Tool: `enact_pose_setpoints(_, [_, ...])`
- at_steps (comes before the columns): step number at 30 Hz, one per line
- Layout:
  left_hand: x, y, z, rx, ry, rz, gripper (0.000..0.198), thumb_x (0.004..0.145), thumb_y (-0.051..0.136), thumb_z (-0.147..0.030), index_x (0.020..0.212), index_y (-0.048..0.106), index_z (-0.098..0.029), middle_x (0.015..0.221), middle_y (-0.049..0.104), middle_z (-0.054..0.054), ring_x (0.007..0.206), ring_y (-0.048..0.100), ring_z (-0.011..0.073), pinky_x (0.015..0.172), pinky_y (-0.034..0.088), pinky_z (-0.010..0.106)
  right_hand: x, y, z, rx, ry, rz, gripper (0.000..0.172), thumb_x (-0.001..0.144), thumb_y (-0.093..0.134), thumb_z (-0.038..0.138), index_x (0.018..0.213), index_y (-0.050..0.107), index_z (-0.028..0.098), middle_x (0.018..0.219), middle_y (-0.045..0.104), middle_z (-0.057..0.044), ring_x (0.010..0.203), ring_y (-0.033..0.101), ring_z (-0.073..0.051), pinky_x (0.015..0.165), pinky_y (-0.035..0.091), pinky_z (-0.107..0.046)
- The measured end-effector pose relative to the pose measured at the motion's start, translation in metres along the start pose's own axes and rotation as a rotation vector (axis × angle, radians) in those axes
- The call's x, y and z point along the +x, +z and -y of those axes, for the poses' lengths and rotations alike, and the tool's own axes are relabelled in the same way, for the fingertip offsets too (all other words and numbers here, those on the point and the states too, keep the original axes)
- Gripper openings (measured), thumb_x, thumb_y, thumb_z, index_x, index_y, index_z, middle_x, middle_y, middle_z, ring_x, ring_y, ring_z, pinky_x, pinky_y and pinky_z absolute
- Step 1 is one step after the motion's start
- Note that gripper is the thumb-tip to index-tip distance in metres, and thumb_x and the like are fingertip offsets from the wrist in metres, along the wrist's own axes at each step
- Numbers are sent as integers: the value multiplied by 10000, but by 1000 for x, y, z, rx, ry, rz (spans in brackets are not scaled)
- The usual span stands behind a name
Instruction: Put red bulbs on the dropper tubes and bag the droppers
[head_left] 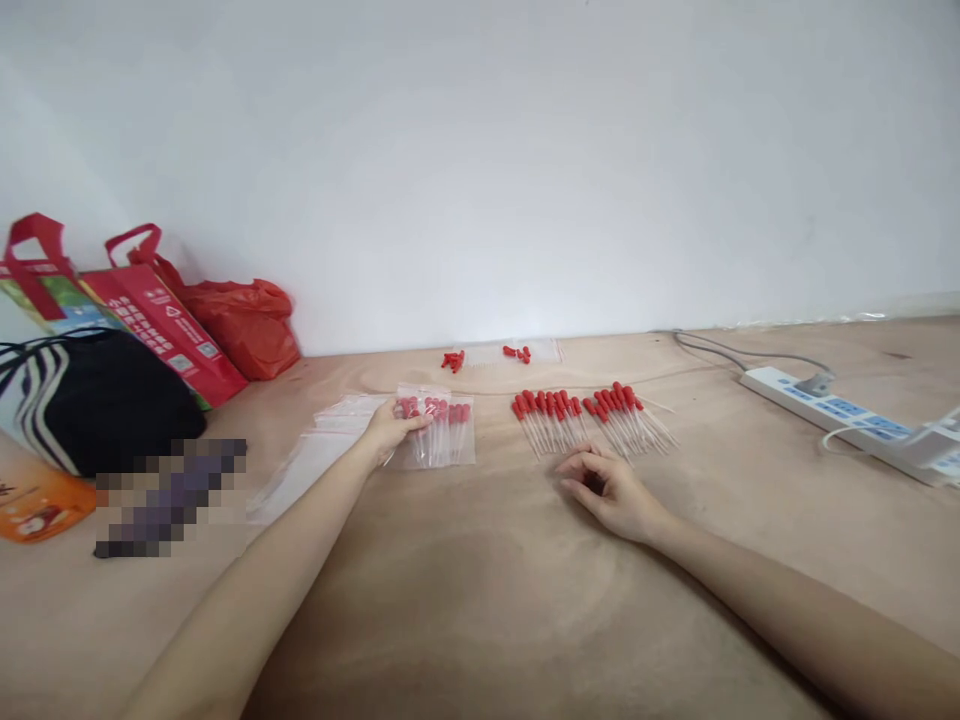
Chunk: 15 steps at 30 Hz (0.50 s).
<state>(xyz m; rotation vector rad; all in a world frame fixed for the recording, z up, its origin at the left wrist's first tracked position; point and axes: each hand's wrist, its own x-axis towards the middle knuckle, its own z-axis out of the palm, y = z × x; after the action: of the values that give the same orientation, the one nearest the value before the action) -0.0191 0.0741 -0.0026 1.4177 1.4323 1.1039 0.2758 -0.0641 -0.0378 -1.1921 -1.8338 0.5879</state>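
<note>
My left hand (394, 428) is closed on a clear zip bag (429, 452) that holds several red-capped droppers. Beneath or beside it lies another clear bag with droppers, partly overlapped. Left of that hand, empty clear bags (304, 460) are fanned out on the table. My right hand (606, 490) rests with fingers curled and apart, nothing in them, just below two groups of loose red-capped droppers, one on the left (547, 405) and one on the right (622, 405).
Small red caps (453, 361) lie on clear plastic near the wall. A white power strip (847, 415) with cables is at the right. Shopping bags (169, 330), a red plastic bag (247, 325) and a black bag (120, 400) stand at the left on the wooden table (465, 600).
</note>
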Motion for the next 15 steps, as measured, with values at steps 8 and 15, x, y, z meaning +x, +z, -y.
enact_pose_setpoints(8, [-4,-35,-5,759,216,-265,545,631,617,-435,1049,516,-101,1113,515,160,1136,398,317,960,285,408,0,-1,4,-43,9,34,69,733,529,187,763,590,197,884,518,-54,718,514,-136,633,447,-282])
enact_pose_setpoints(15, [-62,-104,23,1393,-157,-225,785,791,330,-516,1274,260,99,1308,295,315,1235,221,424,945,257,465,1,0,4,-50,-20,84,81,733,519,161,782,575,194,883,504,-54,697,501,-129,623,452,-281])
